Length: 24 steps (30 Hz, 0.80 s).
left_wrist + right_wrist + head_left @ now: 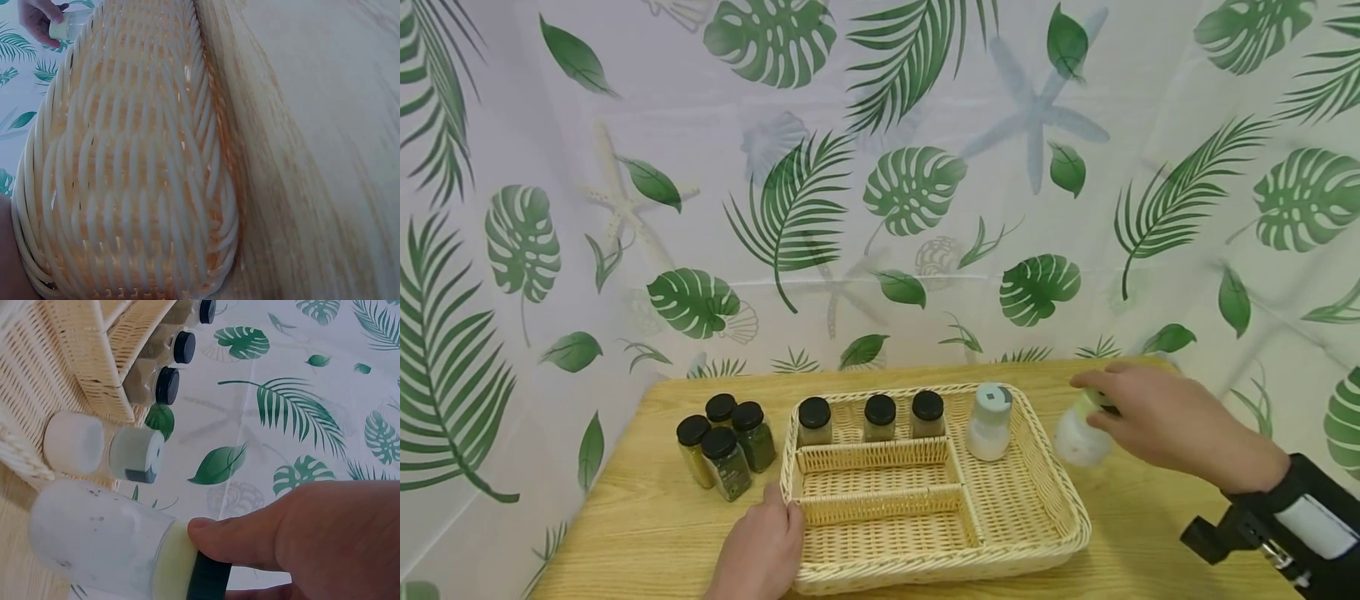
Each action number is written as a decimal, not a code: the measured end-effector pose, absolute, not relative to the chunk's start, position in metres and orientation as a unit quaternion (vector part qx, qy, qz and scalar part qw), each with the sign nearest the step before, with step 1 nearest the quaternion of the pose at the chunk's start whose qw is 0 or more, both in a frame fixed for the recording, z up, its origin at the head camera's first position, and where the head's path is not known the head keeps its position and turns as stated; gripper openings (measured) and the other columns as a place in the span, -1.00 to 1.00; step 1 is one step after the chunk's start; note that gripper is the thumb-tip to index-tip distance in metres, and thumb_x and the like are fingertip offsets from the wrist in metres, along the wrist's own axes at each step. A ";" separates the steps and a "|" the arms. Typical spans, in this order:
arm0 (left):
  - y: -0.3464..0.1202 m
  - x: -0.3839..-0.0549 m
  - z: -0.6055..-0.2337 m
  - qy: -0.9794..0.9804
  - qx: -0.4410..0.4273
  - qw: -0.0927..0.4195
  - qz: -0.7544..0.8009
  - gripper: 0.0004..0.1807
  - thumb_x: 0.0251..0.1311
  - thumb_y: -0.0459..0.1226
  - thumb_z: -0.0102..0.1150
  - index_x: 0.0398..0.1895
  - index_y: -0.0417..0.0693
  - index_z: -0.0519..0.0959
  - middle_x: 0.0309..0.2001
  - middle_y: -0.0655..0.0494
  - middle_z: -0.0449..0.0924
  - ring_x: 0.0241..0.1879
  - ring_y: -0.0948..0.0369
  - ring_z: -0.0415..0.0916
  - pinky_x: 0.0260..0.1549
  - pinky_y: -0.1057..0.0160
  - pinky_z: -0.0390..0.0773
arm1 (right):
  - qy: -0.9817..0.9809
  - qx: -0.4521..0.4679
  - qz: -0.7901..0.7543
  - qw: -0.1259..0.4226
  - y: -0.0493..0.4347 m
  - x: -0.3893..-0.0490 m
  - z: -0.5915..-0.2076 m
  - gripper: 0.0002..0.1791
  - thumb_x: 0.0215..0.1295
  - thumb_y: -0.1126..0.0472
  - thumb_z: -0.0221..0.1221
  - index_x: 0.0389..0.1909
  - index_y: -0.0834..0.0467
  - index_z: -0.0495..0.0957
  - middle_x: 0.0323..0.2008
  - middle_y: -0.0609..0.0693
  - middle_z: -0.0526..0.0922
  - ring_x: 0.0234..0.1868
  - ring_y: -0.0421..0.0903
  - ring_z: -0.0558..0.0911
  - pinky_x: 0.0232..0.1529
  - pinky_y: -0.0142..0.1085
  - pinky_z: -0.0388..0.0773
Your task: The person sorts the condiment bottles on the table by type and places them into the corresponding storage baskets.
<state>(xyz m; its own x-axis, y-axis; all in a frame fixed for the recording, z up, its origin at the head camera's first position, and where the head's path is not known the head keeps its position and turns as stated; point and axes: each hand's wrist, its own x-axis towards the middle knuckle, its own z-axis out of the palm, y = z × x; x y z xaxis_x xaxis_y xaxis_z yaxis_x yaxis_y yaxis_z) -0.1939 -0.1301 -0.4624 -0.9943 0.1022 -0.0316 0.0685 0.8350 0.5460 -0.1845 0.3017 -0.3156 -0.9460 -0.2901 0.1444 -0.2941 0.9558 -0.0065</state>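
Note:
A pale wicker basket point(940, 573) with dividers sits on the wooden table. My left hand point(758, 546) holds its left rim near the front corner; some of its fingers are hidden. To the right of the basket, my right hand point(1180, 425) grips a cloudy white seasoning jar point(100, 534) by its yellow-green neck and dark cap. That jar is tilted, and whether it touches the table I cannot tell. Inside the basket's right compartment stands a white jar with a pale grey-green lid point(989, 425). Three black-capped jars point(880, 418) stand in the back compartment.
Left of the basket, several black-capped spice jars point(724, 462) stand close together on the table point(640, 508). A white leaf-print curtain point(865, 317) hangs behind the table's back edge. The basket's middle and front compartments show bare weave.

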 end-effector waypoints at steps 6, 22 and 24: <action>-0.130 -0.195 -0.461 0.958 0.054 0.026 0.281 -0.58 0.51 -0.17 -0.23 0.02 -0.42 0.42 -0.42 -0.18 0.62 -0.39 -0.11 0.68 -0.46 -0.09 0.56 | -0.984 0.155 0.009 0.082 0.289 -0.181 -0.312 -0.52 0.20 0.15 0.39 0.16 0.12 0.62 0.04 0.14 0.68 -0.20 -0.03 0.70 -0.40 -0.19 0.56; -0.130 -0.195 -0.461 0.957 0.049 0.037 0.283 -0.54 0.51 -0.17 -0.22 0.10 -0.47 0.39 -0.41 -0.18 0.63 -0.40 -0.10 0.68 -0.45 -0.09 0.57 | -0.978 0.197 0.032 0.056 0.251 -0.179 -0.321 -0.50 0.17 0.19 0.42 0.16 0.09 0.62 -0.15 0.01 0.67 -0.36 -0.23 0.56 -0.44 -0.32 0.44; -0.130 -0.194 -0.461 0.958 0.048 0.037 0.282 -0.55 0.50 -0.17 -0.22 0.08 -0.46 0.40 -0.40 -0.20 0.64 -0.39 -0.11 0.68 -0.45 -0.09 0.57 | -0.978 0.199 0.037 0.051 0.247 -0.178 -0.323 -0.50 0.18 0.19 0.41 0.17 0.07 0.62 -0.17 -0.02 0.66 -0.39 -0.26 0.50 -0.46 -0.35 0.40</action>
<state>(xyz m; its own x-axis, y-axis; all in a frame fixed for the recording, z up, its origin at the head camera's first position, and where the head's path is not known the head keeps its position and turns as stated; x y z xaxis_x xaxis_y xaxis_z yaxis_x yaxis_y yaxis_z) -0.1942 -0.1296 -0.4613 -0.9927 0.1126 -0.0430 0.0714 0.8368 0.5428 -0.1782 0.2472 -0.3227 -0.9155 -0.3858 0.1141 -0.3934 0.9179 -0.0527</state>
